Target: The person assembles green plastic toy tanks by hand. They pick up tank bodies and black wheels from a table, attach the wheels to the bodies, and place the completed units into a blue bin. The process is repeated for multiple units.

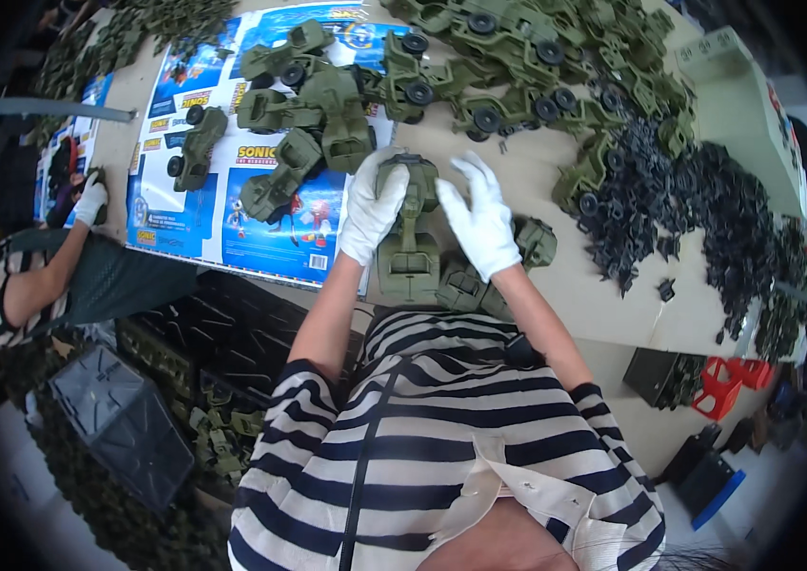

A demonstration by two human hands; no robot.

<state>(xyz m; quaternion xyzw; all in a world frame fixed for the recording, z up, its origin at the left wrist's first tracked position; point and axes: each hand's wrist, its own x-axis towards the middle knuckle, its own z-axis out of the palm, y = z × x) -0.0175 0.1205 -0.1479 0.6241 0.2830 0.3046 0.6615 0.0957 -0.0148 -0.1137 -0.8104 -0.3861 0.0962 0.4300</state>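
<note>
Olive-green plastic is what the toy military vehicle (409,224) is moulded from; it is held upright above the near edge of the pale surface (603,295), close to the person's striped shirt. The white-gloved left hand (370,209) is closed around the vehicle's upper left side, so that grip is holding the toy. The white-gloved right hand (481,221) is laid against the toy's right side with its fingers spread, a wide grip. More green toy vehicles (303,133) are scattered on a blue printed sheet (270,233) to the far left. A heap of small black plastic wheels (698,209) is spread at the right.
</note>
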